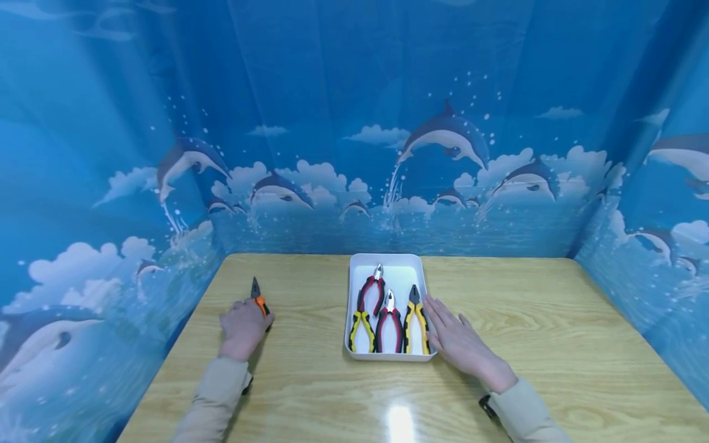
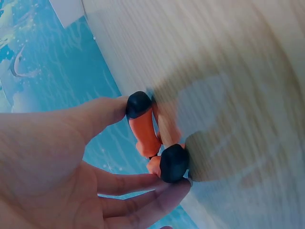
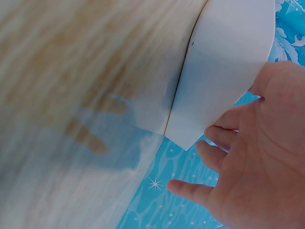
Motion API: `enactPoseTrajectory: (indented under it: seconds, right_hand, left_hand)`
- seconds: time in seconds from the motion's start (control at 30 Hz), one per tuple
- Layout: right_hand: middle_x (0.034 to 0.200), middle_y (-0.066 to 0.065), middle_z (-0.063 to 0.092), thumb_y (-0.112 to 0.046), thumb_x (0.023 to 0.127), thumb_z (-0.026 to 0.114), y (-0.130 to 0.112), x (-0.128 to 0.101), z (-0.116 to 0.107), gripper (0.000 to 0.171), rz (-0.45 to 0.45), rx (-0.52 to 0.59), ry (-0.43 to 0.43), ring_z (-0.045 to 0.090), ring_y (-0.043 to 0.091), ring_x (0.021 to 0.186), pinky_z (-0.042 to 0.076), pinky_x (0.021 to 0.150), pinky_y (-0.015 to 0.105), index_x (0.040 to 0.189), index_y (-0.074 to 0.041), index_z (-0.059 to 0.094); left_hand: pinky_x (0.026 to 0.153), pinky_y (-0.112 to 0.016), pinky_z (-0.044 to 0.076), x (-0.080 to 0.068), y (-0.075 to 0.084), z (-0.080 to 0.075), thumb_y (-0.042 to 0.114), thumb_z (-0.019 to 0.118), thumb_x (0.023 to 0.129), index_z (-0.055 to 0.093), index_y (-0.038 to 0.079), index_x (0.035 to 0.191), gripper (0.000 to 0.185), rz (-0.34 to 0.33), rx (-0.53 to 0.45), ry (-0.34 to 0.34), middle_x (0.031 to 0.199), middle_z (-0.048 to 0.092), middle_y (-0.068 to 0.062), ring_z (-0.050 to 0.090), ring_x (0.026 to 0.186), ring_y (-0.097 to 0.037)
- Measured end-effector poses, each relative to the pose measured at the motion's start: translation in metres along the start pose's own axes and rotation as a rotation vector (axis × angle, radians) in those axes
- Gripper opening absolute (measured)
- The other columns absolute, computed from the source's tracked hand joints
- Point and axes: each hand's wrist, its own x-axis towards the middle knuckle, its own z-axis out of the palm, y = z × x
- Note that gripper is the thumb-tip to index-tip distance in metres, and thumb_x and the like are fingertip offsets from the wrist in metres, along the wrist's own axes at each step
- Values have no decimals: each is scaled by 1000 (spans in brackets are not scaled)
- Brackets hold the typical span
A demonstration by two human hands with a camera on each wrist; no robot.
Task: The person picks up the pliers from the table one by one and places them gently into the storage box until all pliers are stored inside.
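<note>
My left hand (image 1: 244, 327) is at the left of the table, holding orange-and-black long-nose pliers (image 1: 256, 289) by the handles. Their dark tapered tip points away from me. In the left wrist view, the thumb presses one black handle end and the fingers lie against the other handle (image 2: 174, 163). My right hand (image 1: 461, 344) is at the right side of a white tray (image 1: 388, 357), its fingers fairly straight along the edge. The right wrist view shows the fingers beside the tray's outer wall (image 3: 219, 62), with the thumb at the rim.
Inside the tray lie several pliers: red-and-black pliers (image 1: 362, 295) at the back, another red-and-black pair (image 1: 397, 329) in front, small yellow-and-black pliers (image 1: 354, 326) at left, and larger yellow-and-black pliers (image 1: 408, 317) at right. A dolphin-print curtain (image 1: 332, 123) surrounds the wooden table (image 1: 310, 394).
</note>
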Motion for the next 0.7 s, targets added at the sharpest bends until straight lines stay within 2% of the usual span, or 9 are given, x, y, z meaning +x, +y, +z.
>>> enactPoseTrajectory:
  seconds: [0.23,0.37,0.53,0.7]
  right_hand:
    - [166,16,22,-25,106,51,0,0,1,65,-3,3,4,26,41,150,24,112,71,159,-2,22]
    - [166,16,22,-24,106,51,0,0,0,64,-4,4,8,26,41,150,24,112,72,159,-2,23]
    - [166,17,22,-25,107,51,0,0,1,64,-4,3,5,26,41,150,23,112,72,159,-2,22]
    - [165,18,23,-26,107,48,3,-1,4,63,-25,10,21,26,41,150,25,110,73,159,-1,23]
  left_hand:
    - [80,-60,49,-3,8,0,41,69,95,55,-20,107,63,32,13,23,86,59,-32,63,81,-45]
    - [81,-61,50,-4,10,2,39,70,94,56,-20,103,61,55,28,66,83,58,-30,63,78,-44]
    - [74,-56,51,-7,12,3,38,73,93,57,-17,97,57,75,44,106,79,57,-27,62,74,-41]
    - [71,-54,50,-8,16,1,38,74,91,58,-15,94,55,90,43,114,79,57,-25,61,74,-39]
